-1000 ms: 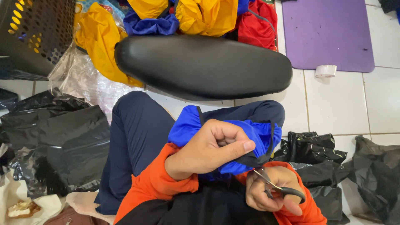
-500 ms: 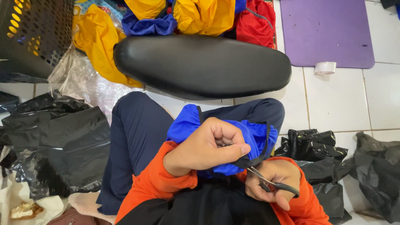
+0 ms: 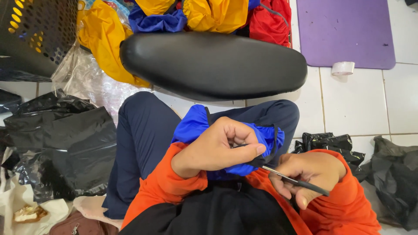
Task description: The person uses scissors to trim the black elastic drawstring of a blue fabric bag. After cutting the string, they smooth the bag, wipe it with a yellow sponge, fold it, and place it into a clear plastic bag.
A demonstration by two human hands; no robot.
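Black plastic bags (image 3: 65, 143) lie at left. The left hand (image 3: 217, 146) pinches the blue fabric (image 3: 193, 126) on the lap, fingers clenched to hold its black trim taut. The right hand (image 3: 307, 172) grips dark scissors (image 3: 296, 182), tips at the trim (image 3: 257, 161), apparently for cutting.

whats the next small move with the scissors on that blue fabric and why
Probably one short snip. The left hand pinches the blue fabric with its black strap over the lap, and the right hand holds the scissors with the tips right at the pinched edge. Whether the blades are already around anything cannot be told.
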